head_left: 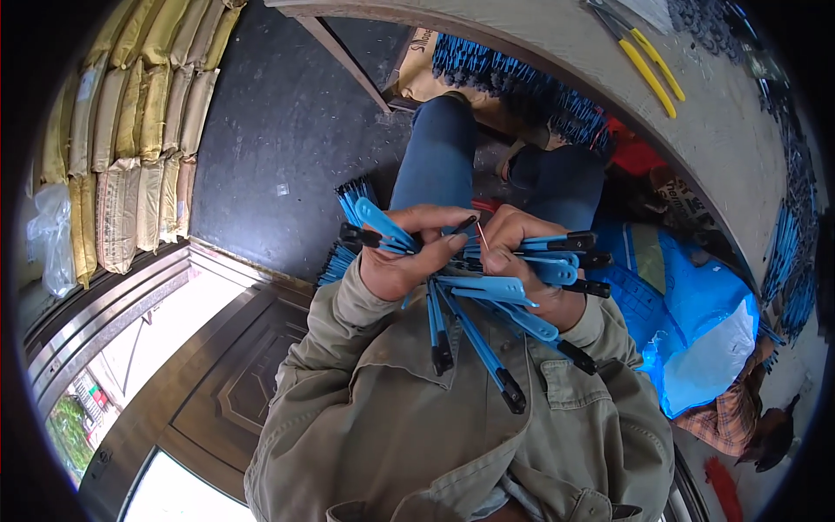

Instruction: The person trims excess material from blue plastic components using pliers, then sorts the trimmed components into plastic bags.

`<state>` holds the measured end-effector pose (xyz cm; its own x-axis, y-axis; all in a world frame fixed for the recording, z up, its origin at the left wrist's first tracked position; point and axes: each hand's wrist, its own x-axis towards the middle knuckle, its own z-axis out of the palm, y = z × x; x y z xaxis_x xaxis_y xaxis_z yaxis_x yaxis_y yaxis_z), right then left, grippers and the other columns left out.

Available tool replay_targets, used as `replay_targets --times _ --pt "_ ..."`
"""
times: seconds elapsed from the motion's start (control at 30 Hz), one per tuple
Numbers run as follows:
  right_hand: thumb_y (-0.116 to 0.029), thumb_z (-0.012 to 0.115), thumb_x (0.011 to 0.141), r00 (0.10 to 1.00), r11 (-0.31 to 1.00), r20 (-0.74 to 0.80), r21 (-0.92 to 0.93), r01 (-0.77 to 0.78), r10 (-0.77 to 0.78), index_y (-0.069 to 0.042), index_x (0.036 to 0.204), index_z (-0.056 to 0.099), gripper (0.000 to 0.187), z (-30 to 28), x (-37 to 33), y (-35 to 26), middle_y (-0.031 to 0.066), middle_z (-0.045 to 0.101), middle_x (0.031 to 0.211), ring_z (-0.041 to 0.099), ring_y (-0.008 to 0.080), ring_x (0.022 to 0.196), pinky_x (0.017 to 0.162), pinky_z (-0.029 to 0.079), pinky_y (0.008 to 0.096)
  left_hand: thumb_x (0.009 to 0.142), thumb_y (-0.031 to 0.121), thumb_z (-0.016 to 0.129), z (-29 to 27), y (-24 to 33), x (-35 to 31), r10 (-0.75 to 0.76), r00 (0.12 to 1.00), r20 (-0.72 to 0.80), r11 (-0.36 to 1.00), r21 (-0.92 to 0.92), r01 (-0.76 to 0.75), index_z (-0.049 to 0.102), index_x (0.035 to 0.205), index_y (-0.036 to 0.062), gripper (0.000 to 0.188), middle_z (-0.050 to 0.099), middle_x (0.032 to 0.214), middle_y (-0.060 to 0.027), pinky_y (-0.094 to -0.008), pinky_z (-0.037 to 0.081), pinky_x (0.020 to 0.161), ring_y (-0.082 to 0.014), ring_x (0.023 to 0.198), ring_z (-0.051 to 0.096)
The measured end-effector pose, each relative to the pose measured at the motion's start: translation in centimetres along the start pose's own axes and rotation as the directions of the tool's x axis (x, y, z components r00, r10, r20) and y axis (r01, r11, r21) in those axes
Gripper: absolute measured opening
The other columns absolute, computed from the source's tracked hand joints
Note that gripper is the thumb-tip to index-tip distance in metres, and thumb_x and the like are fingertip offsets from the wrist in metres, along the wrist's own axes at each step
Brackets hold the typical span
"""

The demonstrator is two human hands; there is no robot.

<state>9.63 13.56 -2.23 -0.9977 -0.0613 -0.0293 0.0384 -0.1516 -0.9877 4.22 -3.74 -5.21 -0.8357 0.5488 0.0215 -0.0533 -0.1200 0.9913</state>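
Note:
Both my hands are close together above my lap. My left hand [402,259] is closed, with a small black tip [465,224] pinched between thumb and forefinger and a blue plastic strip [383,224] lying across it. My right hand [527,250] is closed around several slim blue plastic strips with black ends [557,265]; their exact kind I cannot tell. A thin reddish strand [483,235] shows at its thumb and forefinger. More blue strips with black ends [474,335] fan out below the hands toward my jacket. My palms and the inner ends of the strips are hidden.
Bundles of similar blue strips [348,196] sit left of my hands. A worktable [539,39] curves along the far right, with yellow-handled pliers [648,65] on it. Stacked sacks [139,113] stand at left. A blue plastic bag [687,296] lies at right.

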Motion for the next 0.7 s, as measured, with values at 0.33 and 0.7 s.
replay_targets --times 0.33,0.7 --pt "-0.009 0.062 0.081 0.999 0.999 -0.022 -0.021 -0.045 0.044 -0.002 0.071 0.050 0.017 0.4 -0.4 -0.2 0.0037 0.048 0.067 0.045 0.0108 0.062 0.057 0.036 0.0252 0.073 -0.007 0.065 0.5 0.0 -0.6 0.084 0.996 0.015 0.992 0.097 -0.085 0.064 0.100 -0.0003 0.028 0.061 0.072 -0.0052 -0.0207 0.037 0.052 -0.0059 0.056 0.045" --pt "-0.013 0.060 0.081 0.998 0.998 -0.035 0.009 0.060 -0.059 -0.004 0.069 0.050 0.017 -0.4 2.5 0.3 0.0024 0.049 0.075 0.044 0.0063 0.067 0.062 0.037 0.0222 0.076 -0.002 0.066 0.2 -0.6 0.4 0.241 0.966 0.090 0.965 0.081 -0.248 0.065 0.097 0.0009 0.021 0.062 0.073 -0.0049 -0.0242 0.043 0.058 -0.0110 0.064 0.054"
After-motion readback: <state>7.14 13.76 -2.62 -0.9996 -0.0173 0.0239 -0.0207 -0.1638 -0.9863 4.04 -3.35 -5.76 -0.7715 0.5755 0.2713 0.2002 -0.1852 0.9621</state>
